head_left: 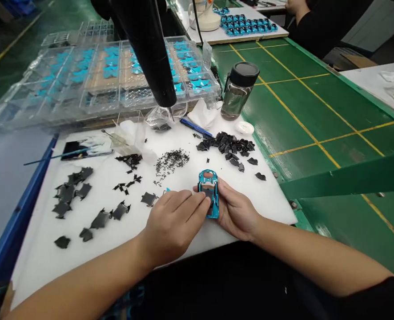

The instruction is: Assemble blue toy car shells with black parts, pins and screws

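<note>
Checking the grip: left hand [173, 226] and right hand [235, 211], together on one part or apart?

Together. Cradling a teal metallic car-shaped shell [208, 194] in the right palm, with the right fingers [228, 191] wrapped around its side. Pressing the left fingertips [206, 201] against the opposite side, next to the dark central opening. Clamped between both hands.

Location of the part?

Held over the front area of a white plastic board [43, 266], close to its near edge. Contact with the board: cannot tell.

Surrounding items?

Lying on the board: black die-cut pieces [65, 193], a pile of tiny black bits [176, 161] and a thin blue-handled tool [66, 154]. Beyond the board: clear plastic trays [100, 100] holding teal pieces [110, 66], and a black-lidded glass bottle [239, 91] on a green workbench [283, 111]. Hanging overhead: a black nozzle tool [146, 49].
</note>
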